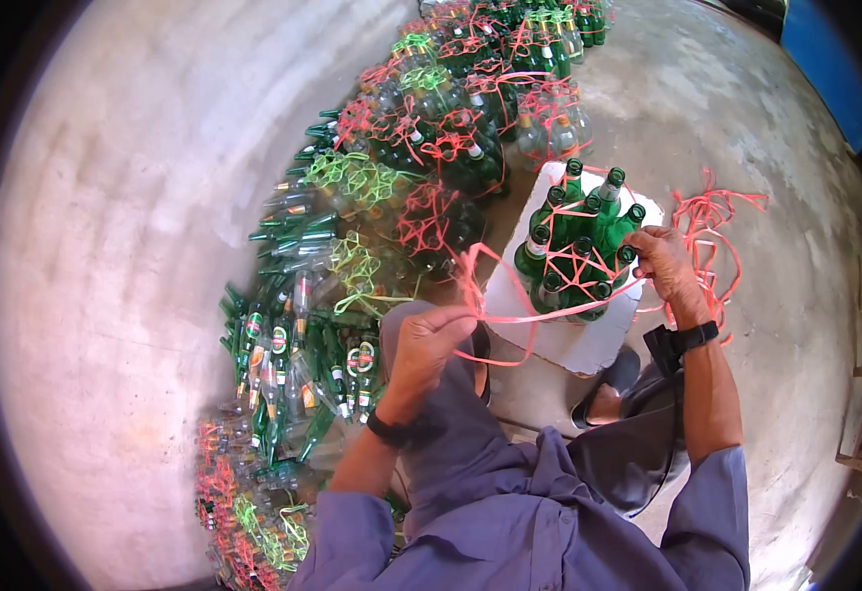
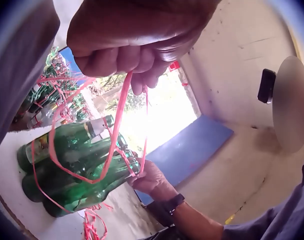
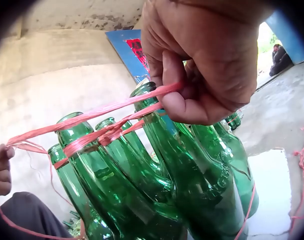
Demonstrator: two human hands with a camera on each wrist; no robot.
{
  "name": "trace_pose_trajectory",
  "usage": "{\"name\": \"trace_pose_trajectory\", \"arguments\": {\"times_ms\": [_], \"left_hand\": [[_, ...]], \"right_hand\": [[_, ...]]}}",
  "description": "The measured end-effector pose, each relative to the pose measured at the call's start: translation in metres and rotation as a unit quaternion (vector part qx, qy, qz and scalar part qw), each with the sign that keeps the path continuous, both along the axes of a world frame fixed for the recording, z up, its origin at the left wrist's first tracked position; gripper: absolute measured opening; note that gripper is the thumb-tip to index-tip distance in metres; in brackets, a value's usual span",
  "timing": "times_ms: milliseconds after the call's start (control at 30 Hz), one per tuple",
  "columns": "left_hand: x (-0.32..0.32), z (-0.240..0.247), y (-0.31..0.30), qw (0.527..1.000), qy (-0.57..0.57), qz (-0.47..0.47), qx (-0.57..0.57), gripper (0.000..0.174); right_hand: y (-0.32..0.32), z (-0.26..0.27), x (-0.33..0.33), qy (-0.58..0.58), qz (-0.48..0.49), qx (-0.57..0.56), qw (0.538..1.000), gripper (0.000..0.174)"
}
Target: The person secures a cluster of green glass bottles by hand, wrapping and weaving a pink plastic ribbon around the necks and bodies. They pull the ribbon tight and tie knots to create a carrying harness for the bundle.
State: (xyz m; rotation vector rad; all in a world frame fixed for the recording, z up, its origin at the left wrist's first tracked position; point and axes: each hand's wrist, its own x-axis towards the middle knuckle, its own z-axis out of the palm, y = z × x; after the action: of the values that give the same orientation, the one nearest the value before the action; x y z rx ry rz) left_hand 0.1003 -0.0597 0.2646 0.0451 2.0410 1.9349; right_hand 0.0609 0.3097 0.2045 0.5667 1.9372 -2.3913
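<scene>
Green bottles (image 1: 580, 236) stand upright in a cluster on a white board (image 1: 559, 340), pink twine (image 1: 583, 266) laced around their necks. My left hand (image 1: 429, 350), out to the left of the cluster, pinches a looped pink strand (image 1: 529, 318) that runs taut toward the right. At the bottles' right side, my right hand (image 1: 665, 264) grips the strand's other part close to a bottle neck. In the right wrist view, the right hand (image 3: 202, 65) has the pink strand (image 3: 102, 111) between thumb and finger. The left wrist view shows loops hanging beneath the left hand (image 2: 137, 35).
Loose green bottles (image 1: 298, 364) lie piled at the left. Bundles tied with pink and green twine (image 1: 352, 177) extend beyond them. A tangle of pink twine (image 1: 711, 236) lies on the floor at the right. A dark shoe (image 1: 620, 374) is beside the board.
</scene>
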Motion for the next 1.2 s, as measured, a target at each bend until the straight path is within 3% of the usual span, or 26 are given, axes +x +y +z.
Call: {"name": "trace_pose_trajectory", "arguments": {"times_ms": [133, 367, 633, 800, 1133, 1200], "left_hand": [[0.005, -0.013, 0.012, 0.996, -0.052, 0.044, 0.053, 0.017], [0.014, -0.011, 0.047, 0.986, -0.075, 0.037, 0.141, 0.015], [0.019, -0.008, 0.065, 0.99, -0.068, 0.017, 0.122, 0.015], [0.024, -0.017, 0.067, 0.99, -0.07, 0.004, 0.123, 0.014], [0.034, -0.025, 0.08, 0.99, -0.047, -0.017, 0.13, 0.013], [0.034, -0.021, 0.082, 0.99, -0.046, -0.017, 0.13, 0.014]], "right_hand": [[-0.004, 0.006, 0.002, -0.001, -0.009, 0.013, 1.0, 0.019], [-0.009, 0.016, 0.008, -0.003, 0.016, 0.238, 0.971, 0.031], [-0.003, -0.001, 0.014, 0.006, -0.028, 0.19, 0.981, 0.029], [0.004, -0.01, 0.016, -0.003, -0.032, 0.25, 0.968, 0.029], [0.006, -0.005, 0.026, 0.063, -0.055, 0.367, 0.926, 0.038], [-0.002, 0.0, 0.028, 0.192, -0.15, 0.463, 0.852, 0.032]]}}
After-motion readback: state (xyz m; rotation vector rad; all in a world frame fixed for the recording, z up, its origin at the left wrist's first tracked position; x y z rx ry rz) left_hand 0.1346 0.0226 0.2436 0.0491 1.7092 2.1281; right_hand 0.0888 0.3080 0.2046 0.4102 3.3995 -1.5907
